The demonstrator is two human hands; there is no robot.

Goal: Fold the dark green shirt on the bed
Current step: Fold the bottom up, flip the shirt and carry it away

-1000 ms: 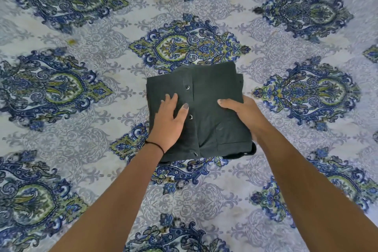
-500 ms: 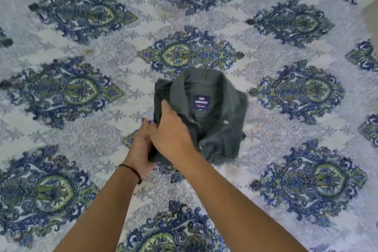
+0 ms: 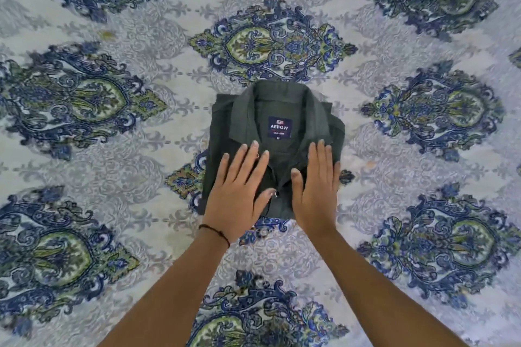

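Left hand [image 3: 239,191], black thread band [image 3: 214,230] at wrist, lies flat and spread on the folded dark green shirt [image 3: 282,104], grasping nothing. Right hand [image 3: 315,191] just beside it, also flat, fingers extended. Shirt sits under both palms on patterned bedsheet [image 3: 112,149], collar and ARROW label [image 3: 279,127] beyond fingertips.

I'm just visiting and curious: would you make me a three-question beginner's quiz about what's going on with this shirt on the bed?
1. True or false: the dark green shirt lies folded with its collar facing up.
2. What word is printed on the neck label?
3. The left hand and right hand are: A) lifting the shirt, B) lying flat and open on it, C) off it, resting on the bedsheet.

Key: 1 true. 2 ARROW. 3 B.
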